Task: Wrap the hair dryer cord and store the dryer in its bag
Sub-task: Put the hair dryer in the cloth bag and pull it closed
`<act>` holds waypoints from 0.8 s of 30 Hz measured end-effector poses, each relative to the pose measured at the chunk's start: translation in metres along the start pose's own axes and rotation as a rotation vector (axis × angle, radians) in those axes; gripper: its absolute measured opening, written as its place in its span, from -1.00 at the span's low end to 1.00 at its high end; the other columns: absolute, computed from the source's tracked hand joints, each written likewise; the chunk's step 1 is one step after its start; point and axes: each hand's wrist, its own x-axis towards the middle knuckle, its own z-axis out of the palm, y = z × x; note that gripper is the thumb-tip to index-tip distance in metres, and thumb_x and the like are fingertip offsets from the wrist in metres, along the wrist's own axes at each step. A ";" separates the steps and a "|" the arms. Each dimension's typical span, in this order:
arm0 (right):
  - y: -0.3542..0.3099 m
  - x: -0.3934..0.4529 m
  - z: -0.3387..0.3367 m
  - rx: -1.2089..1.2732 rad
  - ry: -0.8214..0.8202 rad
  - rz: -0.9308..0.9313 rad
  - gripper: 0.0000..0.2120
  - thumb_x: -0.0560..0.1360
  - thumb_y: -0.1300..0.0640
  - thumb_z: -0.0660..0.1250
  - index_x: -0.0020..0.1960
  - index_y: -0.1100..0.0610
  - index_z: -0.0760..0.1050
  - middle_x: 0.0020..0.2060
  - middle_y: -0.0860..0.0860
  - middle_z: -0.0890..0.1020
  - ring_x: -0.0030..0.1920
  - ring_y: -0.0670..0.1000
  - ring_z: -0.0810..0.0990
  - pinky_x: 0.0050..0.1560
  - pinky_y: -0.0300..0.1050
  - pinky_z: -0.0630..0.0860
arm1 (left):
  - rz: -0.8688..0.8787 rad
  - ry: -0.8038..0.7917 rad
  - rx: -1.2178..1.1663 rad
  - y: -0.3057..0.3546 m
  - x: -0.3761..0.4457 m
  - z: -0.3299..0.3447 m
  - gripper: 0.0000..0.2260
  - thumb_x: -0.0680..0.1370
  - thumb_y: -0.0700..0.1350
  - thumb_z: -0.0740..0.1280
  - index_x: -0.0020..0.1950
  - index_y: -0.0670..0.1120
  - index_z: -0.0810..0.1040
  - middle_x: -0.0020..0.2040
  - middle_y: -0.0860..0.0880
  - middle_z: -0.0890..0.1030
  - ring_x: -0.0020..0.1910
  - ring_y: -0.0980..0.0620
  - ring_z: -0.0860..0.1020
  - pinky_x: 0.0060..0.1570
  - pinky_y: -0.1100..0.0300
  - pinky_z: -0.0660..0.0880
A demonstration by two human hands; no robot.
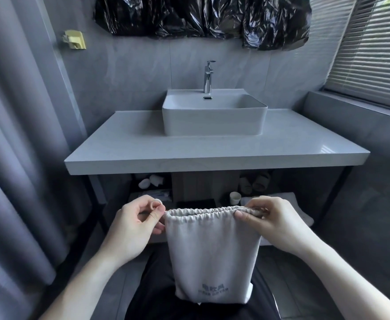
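**Drawstring bag held up below the worktop**

The grey cloth bag (212, 255) carries faint printing near its bottom edge: a blurred top line, then what looks like "HAIR DRYER". It hangs in front of the worktop (212, 155), below the basin (214, 116). The left hand (136, 224) pinches a drawstring end at the bag's left top corner. The right hand (274, 221) has its fingers (247, 215) curled over the gathered right corner. The dryer itself cannot be seen
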 end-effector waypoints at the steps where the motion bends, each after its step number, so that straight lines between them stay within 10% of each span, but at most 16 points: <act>1: 0.000 0.001 -0.001 0.000 -0.008 0.010 -0.67 0.46 -0.26 0.52 -0.24 -0.01 0.68 -0.34 0.03 0.62 -0.36 -0.13 0.51 -0.31 -0.20 0.44 | 0.025 0.012 0.067 0.000 0.001 0.000 -0.84 0.68 -0.11 0.39 -0.09 -0.10 0.63 -0.19 -0.06 0.72 -0.25 -0.03 0.75 -0.15 0.03 0.72; 7: -0.002 0.012 -0.020 0.240 -0.126 0.089 -0.77 0.50 -0.18 0.53 -0.13 -0.03 0.76 -0.35 0.09 0.63 -0.28 -0.14 0.53 -0.26 -0.21 0.47 | 0.106 -0.131 0.449 0.013 0.011 -0.007 -0.62 0.73 0.17 0.17 -0.16 -0.04 0.46 -0.37 -0.06 0.67 -0.39 0.10 0.64 -0.23 0.16 0.58; 18: 0.012 0.017 -0.030 0.697 -0.262 0.367 -0.80 0.64 0.17 0.40 0.18 0.02 0.75 -0.29 -0.01 0.54 -0.31 -0.08 0.41 -0.34 -0.33 0.44 | 0.154 -0.548 0.911 0.030 0.050 -0.023 -0.70 0.73 -0.03 0.18 -0.16 0.12 0.55 -0.29 0.10 0.58 -0.30 0.10 0.49 -0.23 0.17 0.42; 24: 0.017 0.020 -0.032 0.839 -0.140 0.487 -0.82 0.68 0.27 0.32 0.22 0.16 0.65 -0.37 -0.13 0.64 -0.41 -0.18 0.51 -0.48 -0.37 0.42 | 0.021 -0.573 0.442 0.009 0.060 -0.016 -0.57 0.72 0.18 0.16 -0.19 -0.10 0.29 -0.29 0.00 0.27 -0.33 0.05 0.23 -0.31 0.08 0.21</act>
